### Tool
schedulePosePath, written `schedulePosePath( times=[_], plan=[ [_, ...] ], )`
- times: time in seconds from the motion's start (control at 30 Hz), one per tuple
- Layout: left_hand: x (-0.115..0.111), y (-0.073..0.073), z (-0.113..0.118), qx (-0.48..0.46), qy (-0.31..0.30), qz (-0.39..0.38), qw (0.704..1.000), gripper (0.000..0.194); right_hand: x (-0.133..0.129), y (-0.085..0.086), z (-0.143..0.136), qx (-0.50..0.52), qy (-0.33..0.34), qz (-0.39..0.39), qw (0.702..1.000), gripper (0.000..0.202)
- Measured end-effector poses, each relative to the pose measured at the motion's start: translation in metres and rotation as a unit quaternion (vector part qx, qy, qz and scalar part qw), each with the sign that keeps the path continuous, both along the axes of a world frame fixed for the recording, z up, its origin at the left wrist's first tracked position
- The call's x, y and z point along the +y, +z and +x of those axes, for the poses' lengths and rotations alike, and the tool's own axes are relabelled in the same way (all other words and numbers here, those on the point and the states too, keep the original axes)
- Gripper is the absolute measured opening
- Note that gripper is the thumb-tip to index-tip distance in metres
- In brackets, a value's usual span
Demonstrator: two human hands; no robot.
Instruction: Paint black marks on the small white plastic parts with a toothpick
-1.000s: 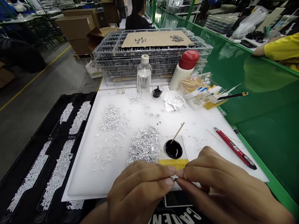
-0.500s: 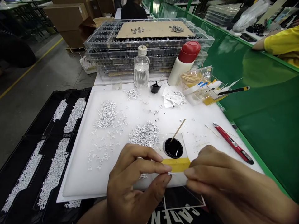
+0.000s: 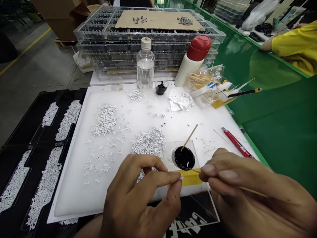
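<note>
Between the thumb and forefinger of my left hand (image 3: pixel 146 191) is a small white piece (image 3: pixel 182 178), mostly covered by the fingertips. My right hand (image 3: pixel 237 178) grips a thin wooden stick (image 3: pixel 195 170), its tip beside the near edge of a round pool of black paint (image 3: pixel 184 158). The paint lies on a clear plastic plate (image 3: pixel 195 148) with yellow tape (image 3: pixel 192 178) across it. Another wooden stick (image 3: pixel 190 136) stands tilted in the paint. Just behind my left hand lies a heap of small white pieces (image 3: pixel 150 140).
A red utility knife (image 3: pixel 236 142) lies at the right. Farther back stand a clear bottle (image 3: pixel 145 67), a cup of black paint (image 3: pixel 161 88), a red-capped flask (image 3: pixel 193 61) and a box of sticks and brushes (image 3: pixel 210 89). Black trays (image 3: pixel 37 138) of white pieces are at the left.
My right hand has turned, so the wooden stick now shows, its tip by the paint. My left hand has shifted slightly left, still pinching the white piece. The whole view has tilted down.
</note>
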State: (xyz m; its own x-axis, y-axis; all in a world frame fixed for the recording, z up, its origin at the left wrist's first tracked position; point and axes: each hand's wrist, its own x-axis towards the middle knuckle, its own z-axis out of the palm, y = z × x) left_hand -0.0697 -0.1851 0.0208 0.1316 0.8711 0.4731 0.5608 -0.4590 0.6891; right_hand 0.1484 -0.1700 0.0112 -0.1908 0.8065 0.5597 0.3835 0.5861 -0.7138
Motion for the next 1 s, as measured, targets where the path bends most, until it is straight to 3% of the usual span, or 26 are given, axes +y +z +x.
schedulePosePath(
  times=[0.4,0.7,1.0],
  plan=[
    [0.001,-0.008,0.001,-0.013,-0.014,-0.020,1.000,0.015,-0.002,0.006,-0.022,0.049,-0.047,-0.005,0.998,0.043],
    [0.004,-0.009,0.002,0.006,-0.018,-0.002,1.000,0.017,0.003,0.005,-0.012,0.014,-0.009,-0.020,1.000,0.047],
    [0.002,-0.006,0.000,0.006,-0.022,-0.022,0.999,0.014,-0.011,-0.001,-0.008,0.016,-0.020,-0.005,1.000,0.033]
  ],
)
